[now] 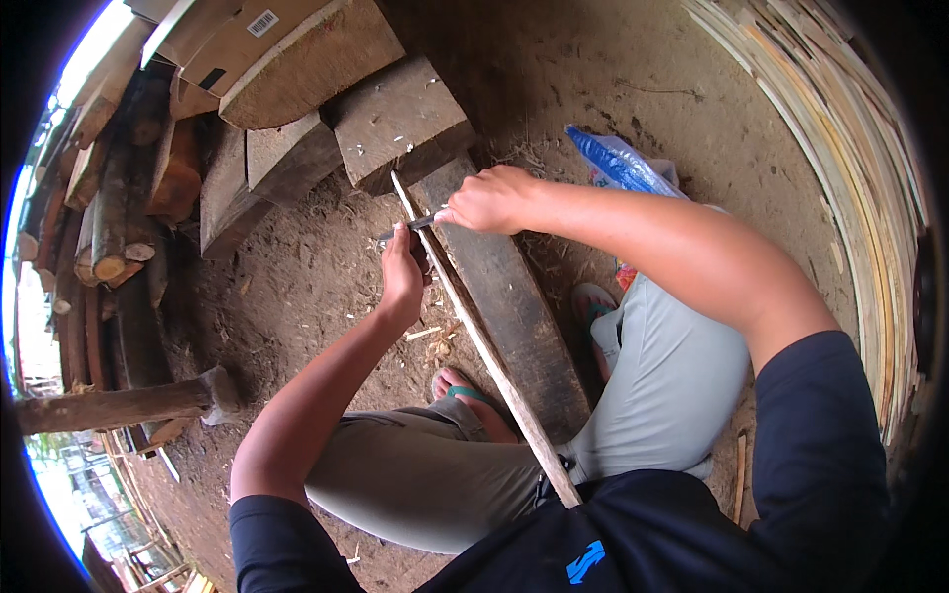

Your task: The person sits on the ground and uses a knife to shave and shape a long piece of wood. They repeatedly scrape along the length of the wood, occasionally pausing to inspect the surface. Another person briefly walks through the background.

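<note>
The left hand [403, 269], left of the pole [485, 346], and right hand [489, 200], right of it, grasp the crosswise blade [423, 222].

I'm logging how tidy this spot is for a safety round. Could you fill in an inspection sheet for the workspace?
Surface: dark plank reaching toward a wooden block, above bare earth ground.
Job's things: long pale stick, far end at the block, near end at the torso; narrow dark tool across it.
Clutter: pale wood chips on the ground; blue plastic beyond the right forearm.
Hands: left hand and right hand both closed on the tool, one at each end.
Cables: nothing seen.
Surroundings: stacked logs and cardboard box at left, wood strips at right.
</note>
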A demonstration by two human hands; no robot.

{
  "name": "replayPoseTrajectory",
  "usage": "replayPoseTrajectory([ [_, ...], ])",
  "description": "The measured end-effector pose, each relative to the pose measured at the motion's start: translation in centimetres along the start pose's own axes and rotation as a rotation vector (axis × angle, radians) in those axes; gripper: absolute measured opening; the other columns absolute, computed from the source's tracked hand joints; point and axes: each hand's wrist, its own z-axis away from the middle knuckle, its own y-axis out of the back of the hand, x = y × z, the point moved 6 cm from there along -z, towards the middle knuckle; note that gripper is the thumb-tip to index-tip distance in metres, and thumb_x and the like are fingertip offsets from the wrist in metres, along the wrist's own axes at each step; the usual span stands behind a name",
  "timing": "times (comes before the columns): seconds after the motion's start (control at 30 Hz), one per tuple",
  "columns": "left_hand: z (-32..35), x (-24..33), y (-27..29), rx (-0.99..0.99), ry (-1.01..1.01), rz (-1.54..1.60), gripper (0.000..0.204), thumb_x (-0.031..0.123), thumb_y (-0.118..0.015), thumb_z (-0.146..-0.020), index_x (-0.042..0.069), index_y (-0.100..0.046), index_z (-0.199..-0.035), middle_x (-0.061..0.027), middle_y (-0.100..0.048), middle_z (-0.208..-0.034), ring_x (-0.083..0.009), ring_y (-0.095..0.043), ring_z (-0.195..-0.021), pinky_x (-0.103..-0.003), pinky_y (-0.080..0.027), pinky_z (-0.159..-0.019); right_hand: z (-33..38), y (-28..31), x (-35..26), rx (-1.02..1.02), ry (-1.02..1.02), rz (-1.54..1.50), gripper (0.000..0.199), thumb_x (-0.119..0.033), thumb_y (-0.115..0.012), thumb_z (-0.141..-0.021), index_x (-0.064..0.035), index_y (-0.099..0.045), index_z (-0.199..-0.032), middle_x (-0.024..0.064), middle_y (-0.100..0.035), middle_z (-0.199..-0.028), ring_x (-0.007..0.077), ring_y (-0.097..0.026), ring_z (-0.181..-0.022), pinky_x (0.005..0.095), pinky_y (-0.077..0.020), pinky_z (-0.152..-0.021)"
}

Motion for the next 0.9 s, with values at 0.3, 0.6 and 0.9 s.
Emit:
replayPoseTrajectory([
  [0.3, -0.2, -0.4, 0.3, 0.058, -0.158, -0.099, 0.045, 0.043, -0.033, -0.104, 0.008, -0.048, -0.081, 0.0042, -0.037, -0.062, -0.0081, -0.032, -0.054, -0.029, -0.029, -0.049, 0.2, 0.0, -0.2, 0.002, 0.008, 0.03, 0.059, -0.049, -0.035, -0.099, -0.0045, -0.071, -0.088, 0.0223, -0.069, -0.091, 0.0412, -0.067, -0.089, 0.0497, -0.0529, -0.079],
  [0.6, -3.2, 1.3, 0.4, 0.038, -0.14, -0.135, 0.043, 0.043, -0.033, -0.104, 0.008, -0.049, -0.083, 0.0029, -0.039, -0.065, -0.0098, -0.033, -0.053, -0.031, -0.03, -0.048, -1.9, 0.4, 1.0, 0.053, -0.008, -0.059, 0.059, -0.051, -0.036, -0.099, -0.0034, -0.068, -0.085, 0.0263, -0.066, -0.09, 0.0441, -0.064, -0.09, 0.0527, -0.0515, -0.079],
  [0.9, -0.2, 0.0, 0.9, 0.087, -0.061, -0.132, 0.038, 0.037, -0.035, -0.102, 0.007, -0.049, -0.083, 0.0012, -0.042, -0.067, -0.0112, -0.037, -0.056, -0.032, -0.031, -0.051, -0.3, 0.8, -0.3, -0.102, 0.064, -0.076, 0.061, -0.051, -0.032, -0.1, -0.0022, -0.068, -0.091, 0.0256, -0.066, -0.093, 0.045, -0.063, -0.092, 0.0522, -0.05, -0.082],
])
